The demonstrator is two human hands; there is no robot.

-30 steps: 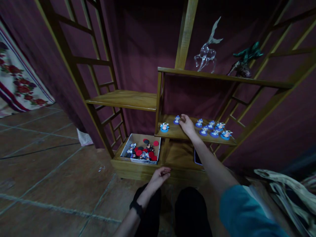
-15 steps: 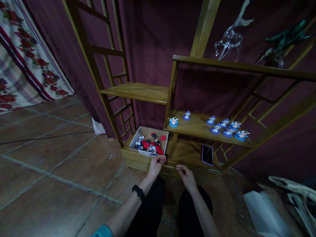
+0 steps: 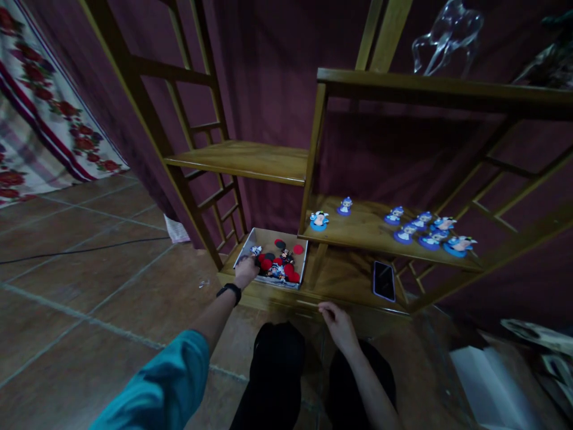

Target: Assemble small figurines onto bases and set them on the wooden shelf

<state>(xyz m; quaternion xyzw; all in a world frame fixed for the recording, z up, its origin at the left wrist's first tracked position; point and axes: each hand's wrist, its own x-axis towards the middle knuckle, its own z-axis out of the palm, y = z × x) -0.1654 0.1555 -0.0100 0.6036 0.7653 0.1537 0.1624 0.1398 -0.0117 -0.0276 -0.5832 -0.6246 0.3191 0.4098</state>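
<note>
My left hand [image 3: 246, 272] reaches over the near left corner of a shallow cardboard box [image 3: 293, 285], its fingers down among the pieces and mostly hidden. In the box lie red round discs [image 3: 290, 273], dark discs [image 3: 280, 244] and small figurines [image 3: 276, 272]. My right hand [image 3: 339, 325] hangs in front of the cabinet's low drawer, fingers curled and pressed together; what they hold, if anything, is too small to make out. On the shelf above stand several small figurines on purple bases [image 3: 344, 207] and blue bases [image 3: 319, 221].
A wooden display cabinet [image 3: 250, 161] with stepped shelves fills the space ahead. A phone [image 3: 384, 280] lies on its low board. A clear glass animal figure [image 3: 449, 39] stands on the upper shelf. A white box [image 3: 486, 385] sits on the floor at right.
My left hand has moved left and into the box from near its front right corner. My right hand has stayed almost in place. The view has shifted a little.
</note>
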